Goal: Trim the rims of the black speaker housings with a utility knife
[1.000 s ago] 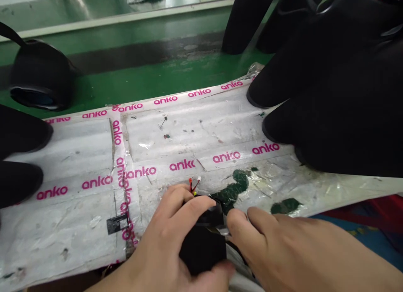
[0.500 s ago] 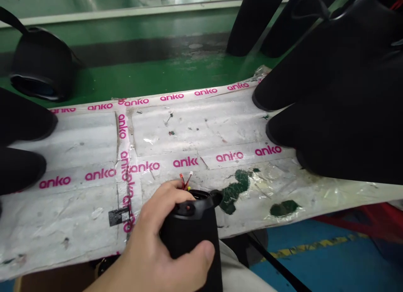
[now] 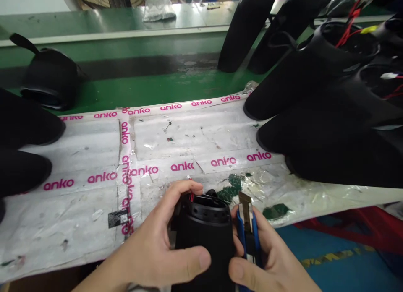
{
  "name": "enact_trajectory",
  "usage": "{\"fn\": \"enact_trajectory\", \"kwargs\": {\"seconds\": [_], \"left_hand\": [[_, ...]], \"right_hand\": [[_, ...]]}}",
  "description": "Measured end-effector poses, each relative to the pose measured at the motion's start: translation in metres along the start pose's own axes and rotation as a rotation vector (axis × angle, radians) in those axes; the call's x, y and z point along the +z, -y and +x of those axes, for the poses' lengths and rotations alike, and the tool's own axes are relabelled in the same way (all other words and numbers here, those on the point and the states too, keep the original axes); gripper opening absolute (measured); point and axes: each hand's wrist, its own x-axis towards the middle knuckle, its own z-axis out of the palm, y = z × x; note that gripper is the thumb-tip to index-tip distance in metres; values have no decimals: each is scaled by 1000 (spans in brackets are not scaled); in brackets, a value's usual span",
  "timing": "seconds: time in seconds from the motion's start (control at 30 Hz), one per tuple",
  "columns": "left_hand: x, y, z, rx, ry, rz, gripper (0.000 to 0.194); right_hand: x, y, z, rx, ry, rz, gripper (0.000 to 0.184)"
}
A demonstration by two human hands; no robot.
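My left hand [image 3: 157,250] is wrapped round a black cylindrical speaker housing [image 3: 204,233] held upright at the table's near edge, with thin red wires [image 3: 191,194] sticking out of its open top. My right hand [image 3: 267,262] presses against the housing's right side and grips a blue utility knife [image 3: 247,225] with its blade pointing up and away. Both hands are closed.
A white foam mat [image 3: 189,132] taped with pink "anko" tape covers the green table. Several black housings [image 3: 315,111] lie piled at the right, others [image 3: 25,128] at the left edge, one [image 3: 50,80] at the far left. A small black label [image 3: 118,218] lies on the mat.
My right hand left the view half a second ago and has come back holding the blue knife. The housing now stands more upright, with its open top toward me.
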Motion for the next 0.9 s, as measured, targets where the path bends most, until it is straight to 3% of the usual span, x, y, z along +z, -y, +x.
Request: {"fn": "enact_trajectory", "kwargs": {"seconds": [0.07, 0.23, 0.37, 0.47, 0.6, 0.7, 0.77, 0.83, 0.9], "left_hand": [[5, 2, 5, 44, 16, 60, 80], [39, 0, 9, 339, -184, 78, 62], [39, -18, 0, 319, -208, 127, 50], [32, -27, -7, 272, -240, 309, 42], [26, -22, -10, 276, -279, 553, 54], [18, -22, -9, 333, -165, 523, 79], [11, -27, -7, 240, -77, 484, 78], [6, -32, -5, 130, -72, 443, 69], [4, -35, -3, 104, -98, 423, 72]], "right_hand": [[-11, -6, 3, -25, 74, 84, 80], [-19, -20, 6, -58, 147, 120, 79], [-8, -26, 3, -64, 161, 130, 82], [4, -27, -1, -44, 135, 142, 73], [15, -24, -1, -53, 35, 124, 64], [17, -19, 1, -125, -30, 83, 73], [15, -15, 4, -134, -41, 73, 71], [13, -13, 6, -126, -45, 80, 66], [10, -11, 8, -124, -47, 95, 65]]}}
